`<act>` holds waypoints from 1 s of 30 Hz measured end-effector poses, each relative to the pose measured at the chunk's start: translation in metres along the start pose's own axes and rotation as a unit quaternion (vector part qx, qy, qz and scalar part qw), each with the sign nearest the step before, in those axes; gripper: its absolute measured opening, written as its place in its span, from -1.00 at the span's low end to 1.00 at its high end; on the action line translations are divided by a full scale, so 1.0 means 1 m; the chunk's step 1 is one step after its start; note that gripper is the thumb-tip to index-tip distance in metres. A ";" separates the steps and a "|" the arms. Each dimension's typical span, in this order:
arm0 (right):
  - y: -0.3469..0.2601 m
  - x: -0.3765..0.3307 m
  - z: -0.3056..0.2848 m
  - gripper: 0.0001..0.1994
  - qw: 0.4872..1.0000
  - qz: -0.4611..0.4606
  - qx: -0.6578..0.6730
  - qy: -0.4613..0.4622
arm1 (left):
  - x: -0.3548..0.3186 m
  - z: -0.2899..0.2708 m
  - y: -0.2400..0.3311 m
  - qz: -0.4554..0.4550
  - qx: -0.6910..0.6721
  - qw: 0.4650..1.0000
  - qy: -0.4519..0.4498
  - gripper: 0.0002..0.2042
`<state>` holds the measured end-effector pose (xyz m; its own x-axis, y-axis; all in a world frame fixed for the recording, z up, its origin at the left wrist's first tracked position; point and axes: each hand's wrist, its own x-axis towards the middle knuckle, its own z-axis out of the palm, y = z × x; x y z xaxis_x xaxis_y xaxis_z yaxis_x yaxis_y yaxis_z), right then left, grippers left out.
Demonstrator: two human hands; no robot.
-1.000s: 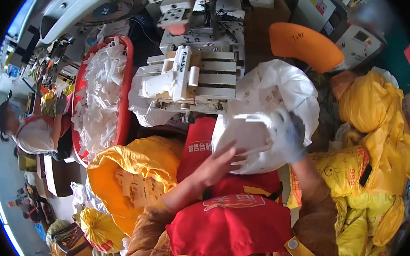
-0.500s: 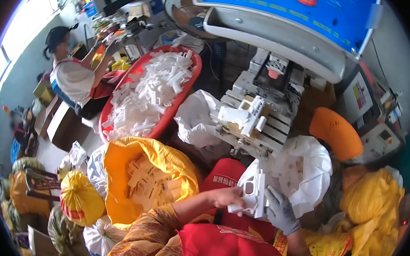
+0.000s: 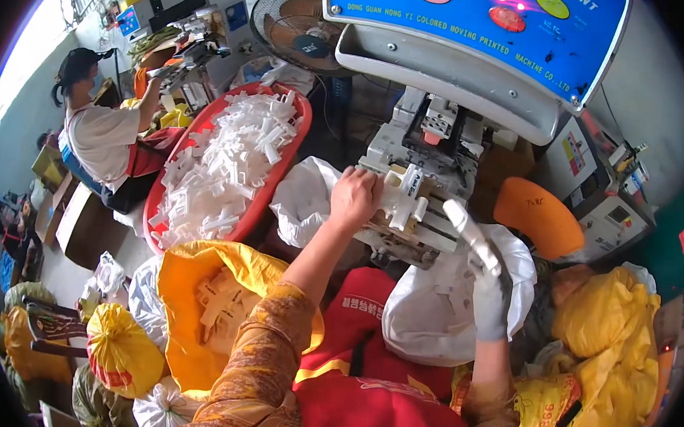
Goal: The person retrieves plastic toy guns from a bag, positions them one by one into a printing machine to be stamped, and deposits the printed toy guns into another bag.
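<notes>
My bare left hand (image 3: 356, 199) is closed on the end of a white plastic toy pistol (image 3: 407, 198) that lies in the fixture of a printing machine (image 3: 454, 244). Dark print shows on its upper side. My right hand (image 3: 491, 297), in a grey glove, holds up a second white toy pistol (image 3: 472, 235), seen nearly edge-on, just right of the fixture. The fingers of that hand are partly hidden behind this pistol. Above the fixture sits the machine's pinkish print pad (image 3: 432, 138).
A white sack (image 3: 417, 328) stands open below the machine. To the left are a yellow sack (image 3: 183, 313) with printed pieces and a red tub (image 3: 304, 133) heaped with white parts. An orange chair back (image 3: 541, 218) stands right. Another person (image 3: 104, 132) works far left.
My hands have parted and moved forward. The left let go of the pistol both hands were on and reached to the one in the fixture; the right lifted its pistol up beside the machine.
</notes>
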<state>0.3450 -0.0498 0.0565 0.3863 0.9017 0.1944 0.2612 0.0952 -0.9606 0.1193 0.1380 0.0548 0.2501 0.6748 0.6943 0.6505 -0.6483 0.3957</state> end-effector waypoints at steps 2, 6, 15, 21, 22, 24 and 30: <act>-0.006 0.020 0.014 -0.57 0.976 -0.046 0.211 0.021 | 0.014 -0.008 -0.005 0.039 0.025 0.996 0.079 -0.75; -0.018 0.060 0.048 -0.57 0.981 -0.191 -0.022 -0.017 | 0.008 -0.067 -0.032 -0.115 0.015 0.982 0.149 -0.72; -0.014 0.095 0.080 -0.57 0.891 -0.279 -0.295 -0.205 | -0.189 -0.217 -0.066 -0.354 -0.129 0.901 0.216 -0.75; 0.004 0.069 -0.004 -0.76 0.939 -0.059 -0.006 -0.339 | -0.272 -0.252 -0.093 -0.397 0.103 0.901 0.140 -0.72; 0.018 0.063 -0.023 -0.77 0.923 0.030 -0.017 -0.384 | -0.273 -0.251 -0.094 -0.413 0.111 0.895 0.128 -0.73; 0.062 0.054 -0.047 -0.73 0.889 0.133 -0.063 -0.434 | -0.264 -0.233 -0.093 -0.398 0.069 0.907 0.117 -0.76; 0.222 0.006 -0.059 -0.69 0.577 0.085 -0.737 -0.343 | -0.193 -0.148 -0.041 -0.294 -0.088 0.951 0.038 -0.93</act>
<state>0.4577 -0.0483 -0.1438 0.2079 0.8478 -0.4878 0.9345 -0.0249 0.3551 -0.0618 -0.0184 -0.0061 -0.1761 0.9160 0.3605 0.5300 -0.2204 0.8189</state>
